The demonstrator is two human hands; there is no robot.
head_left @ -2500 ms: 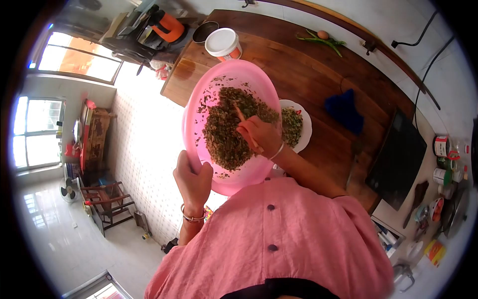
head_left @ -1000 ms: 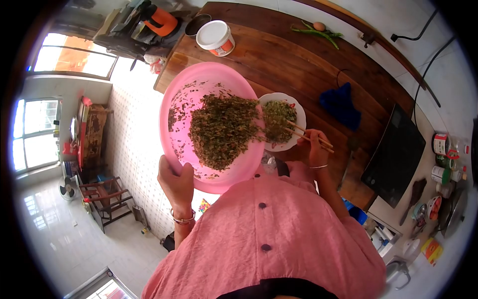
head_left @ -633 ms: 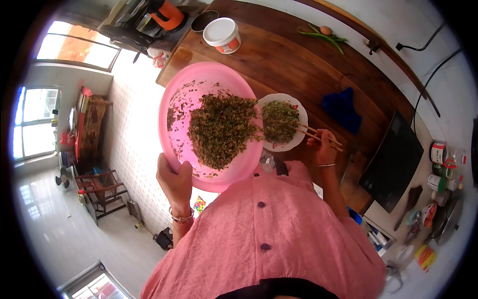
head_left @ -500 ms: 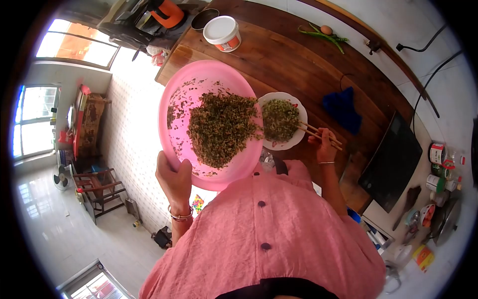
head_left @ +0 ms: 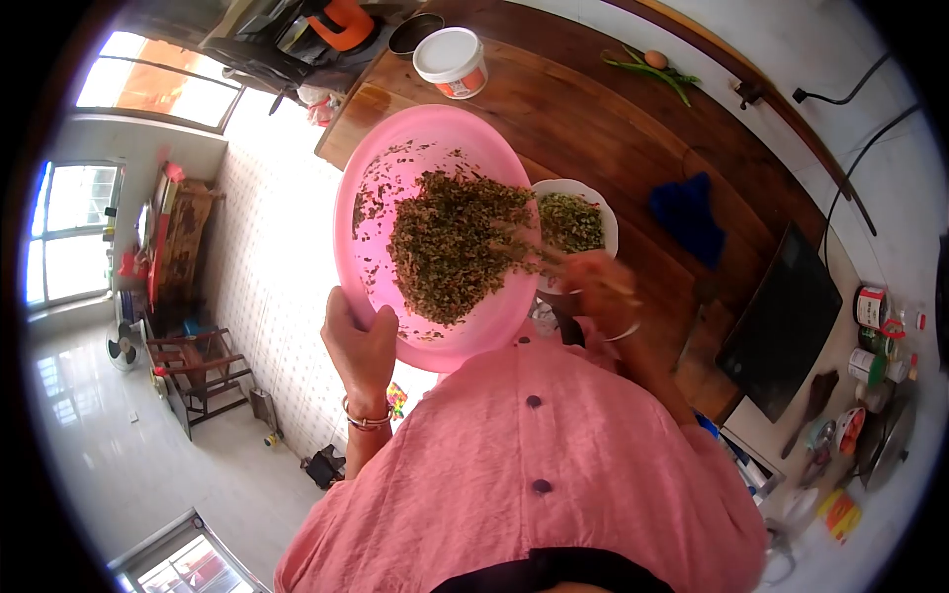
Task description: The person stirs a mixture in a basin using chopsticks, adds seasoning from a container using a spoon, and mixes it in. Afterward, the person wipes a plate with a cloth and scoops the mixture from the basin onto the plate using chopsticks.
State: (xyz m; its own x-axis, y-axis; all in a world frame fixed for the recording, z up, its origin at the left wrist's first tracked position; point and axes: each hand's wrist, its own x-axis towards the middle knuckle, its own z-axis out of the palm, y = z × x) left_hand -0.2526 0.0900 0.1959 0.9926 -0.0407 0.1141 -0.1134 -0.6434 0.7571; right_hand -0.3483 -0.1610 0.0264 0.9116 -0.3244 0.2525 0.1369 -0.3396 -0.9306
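Observation:
My left hand grips the lower left rim of a pink plastic basin, thumb over the edge. The basin tilts toward a white plate at its right. Inside it lies a heap of finely chopped green-brown mixture, with bits stuck to the wall. Wooden chopsticks are in my right hand, both smeared by motion. Their tips reach into the right side of the heap. More chopped greens lie on the plate, which the basin partly covers.
On the wooden table stand a white lidded tub and a dark round tin. Green peppers and an egg lie near the wall. A blue cloth and a black panel are at right.
My right hand has moved left with the chopsticks, from the plate to the heap in the basin. The basin has shifted slightly right and up, covering more of the plate.

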